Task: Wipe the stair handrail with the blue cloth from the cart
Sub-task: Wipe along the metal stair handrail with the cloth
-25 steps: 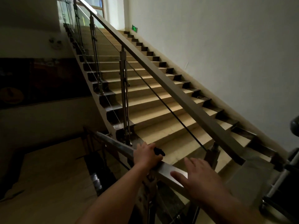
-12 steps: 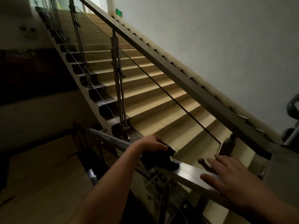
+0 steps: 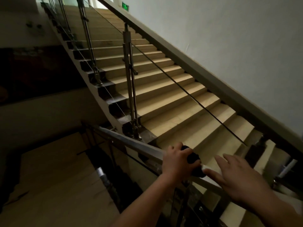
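The stairwell is dim. A flat metal handrail [image 3: 131,142] runs from the middle left down to the lower right in front of me. My left hand [image 3: 176,161] presses a dark bunched cloth [image 3: 194,161] onto its top; the cloth's colour reads almost black in this light. Just right of the cloth, my right hand [image 3: 237,177] lies on the rail with fingers spread and nothing in it. A second, rising handrail [image 3: 188,63] slopes up along the stairs toward the top left.
Beige steps [image 3: 164,89] climb away behind a glass panel held by metal posts [image 3: 129,79]. A white wall [image 3: 229,38] stands at right with a green exit sign [image 3: 125,6]. Below left lies a lower landing [image 3: 49,177]. Cart parts [image 3: 286,169] show at right.
My left hand has slid the cloth along the rail toward the right hand, so the two now nearly touch. The view has tilted, and the right hand stays spread on the rail.
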